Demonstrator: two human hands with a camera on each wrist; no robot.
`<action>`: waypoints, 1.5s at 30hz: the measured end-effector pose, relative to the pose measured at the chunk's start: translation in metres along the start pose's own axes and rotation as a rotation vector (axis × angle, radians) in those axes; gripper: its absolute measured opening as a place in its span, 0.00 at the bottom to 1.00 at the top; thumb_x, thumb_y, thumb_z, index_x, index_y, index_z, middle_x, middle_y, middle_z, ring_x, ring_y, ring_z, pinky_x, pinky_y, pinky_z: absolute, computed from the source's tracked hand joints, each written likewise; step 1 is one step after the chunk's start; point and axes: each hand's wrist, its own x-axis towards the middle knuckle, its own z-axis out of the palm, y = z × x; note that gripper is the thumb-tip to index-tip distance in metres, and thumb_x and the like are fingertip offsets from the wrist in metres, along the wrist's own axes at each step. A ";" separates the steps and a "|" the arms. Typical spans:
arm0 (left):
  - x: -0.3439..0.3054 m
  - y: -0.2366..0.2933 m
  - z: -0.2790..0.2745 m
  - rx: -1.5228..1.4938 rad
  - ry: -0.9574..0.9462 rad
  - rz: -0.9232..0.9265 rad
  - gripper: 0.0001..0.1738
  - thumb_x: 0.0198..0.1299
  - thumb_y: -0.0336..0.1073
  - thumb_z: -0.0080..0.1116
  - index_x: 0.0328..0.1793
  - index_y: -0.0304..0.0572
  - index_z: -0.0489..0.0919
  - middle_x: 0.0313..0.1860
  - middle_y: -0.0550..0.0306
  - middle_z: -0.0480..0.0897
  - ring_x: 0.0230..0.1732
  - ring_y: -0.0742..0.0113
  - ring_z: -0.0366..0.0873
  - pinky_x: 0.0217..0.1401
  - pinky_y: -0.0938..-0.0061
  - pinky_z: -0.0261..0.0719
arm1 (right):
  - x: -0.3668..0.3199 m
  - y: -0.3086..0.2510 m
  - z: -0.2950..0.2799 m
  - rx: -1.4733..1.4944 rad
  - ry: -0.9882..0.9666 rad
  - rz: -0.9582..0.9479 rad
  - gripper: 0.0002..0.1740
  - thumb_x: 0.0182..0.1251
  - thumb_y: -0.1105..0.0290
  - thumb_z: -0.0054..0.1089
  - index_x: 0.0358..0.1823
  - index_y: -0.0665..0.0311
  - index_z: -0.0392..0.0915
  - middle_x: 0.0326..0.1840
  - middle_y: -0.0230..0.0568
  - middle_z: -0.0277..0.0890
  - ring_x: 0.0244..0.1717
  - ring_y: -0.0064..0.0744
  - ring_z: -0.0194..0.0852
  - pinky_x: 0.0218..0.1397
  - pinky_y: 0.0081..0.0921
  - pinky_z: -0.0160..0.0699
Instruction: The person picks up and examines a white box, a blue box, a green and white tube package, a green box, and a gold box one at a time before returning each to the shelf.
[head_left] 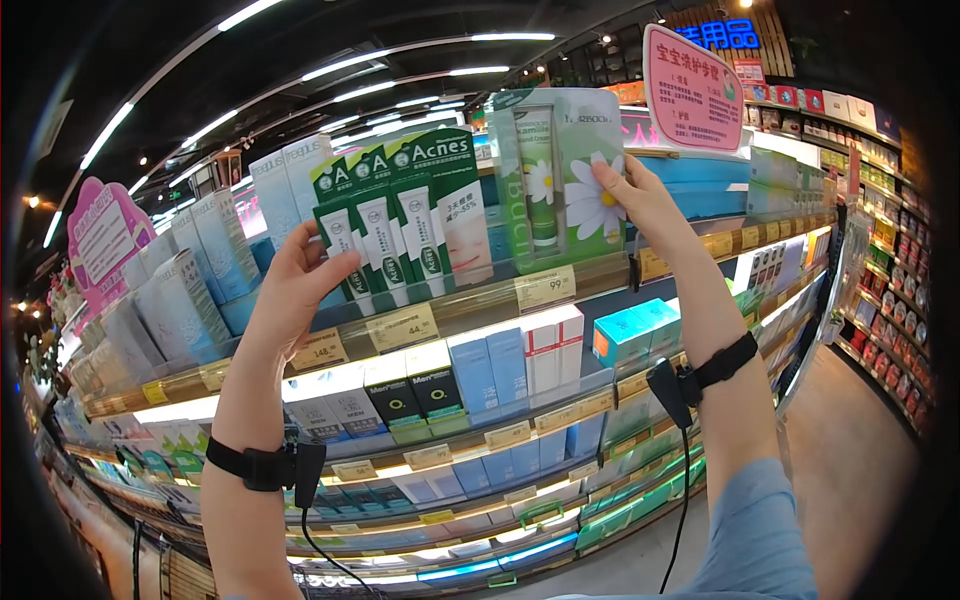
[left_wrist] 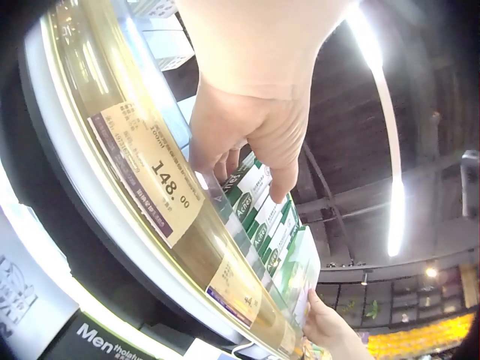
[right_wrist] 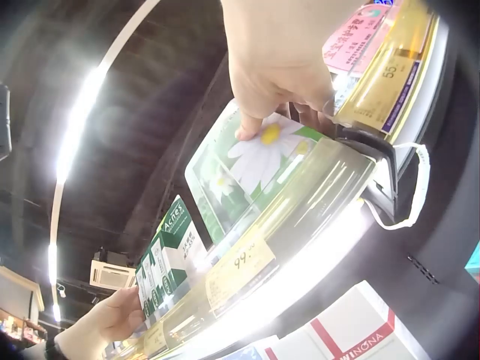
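"acnes" is on the green boxes [head_left: 415, 225], "kamille" on the daisy pack [head_left: 535, 150]. along the top shelf's [head_left: 476, 320] front edge, price tags read 148.00 on one [left_wrist: 146, 172], 44 on another [head_left: 403, 327], 99 on a third [head_left: 546, 289]. below that edge, dark boxes [head_left: 412, 393] say "men", a white box [right_wrist: 352, 334] "winona". a pink sign [head_left: 695, 95] reads "宝宝洗护步骤".

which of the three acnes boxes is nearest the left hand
The leftmost box, partly covered by the left hand; the middle box and right box stand farther away.

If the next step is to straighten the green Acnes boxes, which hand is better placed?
Left, I think: the left hand is at the left end of the Acnes boxes, thumb in front, while the right hand grips the daisy package, farther right.
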 end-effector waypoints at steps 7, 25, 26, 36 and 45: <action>-0.053 0.017 -0.005 0.255 0.381 0.219 0.32 0.58 0.33 0.67 0.67 0.34 0.67 0.58 0.45 0.77 0.60 0.60 0.76 0.62 0.67 0.75 | -0.047 -0.021 0.024 0.017 0.738 -0.511 0.20 0.76 0.59 0.52 0.57 0.70 0.71 0.52 0.39 0.72 0.55 0.28 0.69 0.60 0.27 0.68; -0.572 -0.104 -0.088 0.886 0.682 -0.592 0.04 0.56 0.30 0.64 0.38 0.41 0.82 0.34 0.53 0.84 0.39 0.53 0.82 0.42 0.64 0.80 | -0.371 -0.029 0.466 0.430 -0.890 -0.666 0.08 0.49 0.80 0.60 0.21 0.61 0.70 0.16 0.38 0.67 0.15 0.40 0.66 0.21 0.33 0.63; -0.592 -0.103 -0.094 0.856 0.816 -0.715 0.05 0.57 0.30 0.63 0.39 0.40 0.82 0.34 0.52 0.84 0.39 0.53 0.82 0.42 0.64 0.80 | -0.391 -0.035 0.491 0.410 -0.967 -0.637 0.07 0.49 0.79 0.63 0.22 0.61 0.73 0.17 0.39 0.69 0.17 0.41 0.69 0.22 0.34 0.66; -0.723 -0.114 -0.172 0.553 0.976 -1.085 0.09 0.60 0.34 0.61 0.44 0.39 0.81 0.37 0.50 0.84 0.40 0.53 0.83 0.46 0.65 0.80 | -0.551 -0.057 0.735 -0.037 -1.573 -0.404 0.20 0.64 0.67 0.57 0.56 0.64 0.70 0.51 0.55 0.75 0.50 0.56 0.76 0.52 0.50 0.75; -0.795 -0.105 -0.235 0.617 0.943 -1.145 0.15 0.61 0.35 0.63 0.53 0.39 0.80 0.45 0.48 0.84 0.46 0.56 0.83 0.38 0.68 0.82 | -0.642 -0.008 0.900 -0.868 -1.905 -0.708 0.39 0.65 0.56 0.53 0.78 0.33 0.51 0.66 0.59 0.69 0.69 0.59 0.62 0.67 0.58 0.59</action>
